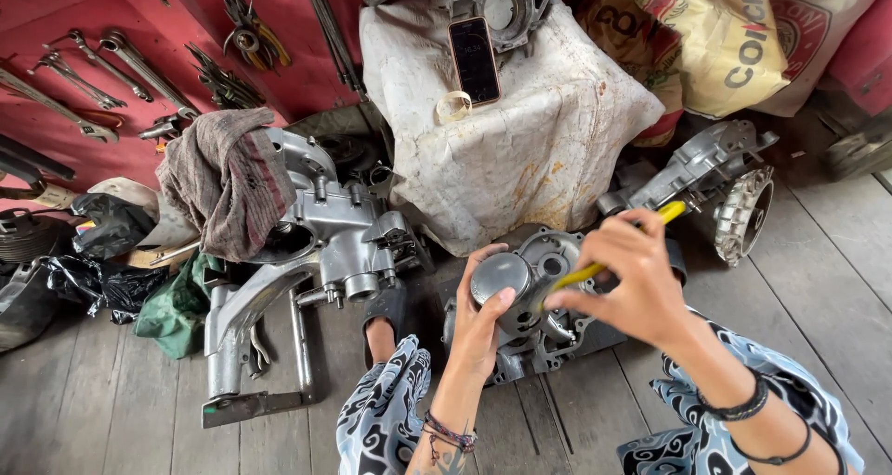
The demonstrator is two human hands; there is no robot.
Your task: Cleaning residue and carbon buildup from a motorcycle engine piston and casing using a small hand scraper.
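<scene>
My left hand (478, 322) grips a round grey metal piston (499, 275) and holds it up over an engine case half (548, 252) that lies on the wooden floor. My right hand (632, 284) is closed on a thin yellow-handled tool (671, 212), whose tip points toward the piston's right side. Both hands are in front of my knees, which are covered in black-and-white patterned cloth.
A large silver engine block (339, 229) with a grey rag (228, 182) on it lies to the left. A white cloth-covered block (520, 131) carries a phone (474, 59) and a tape roll (452, 106). Another engine case (715, 182) sits right. Wrenches (111, 66) hang on the red wall.
</scene>
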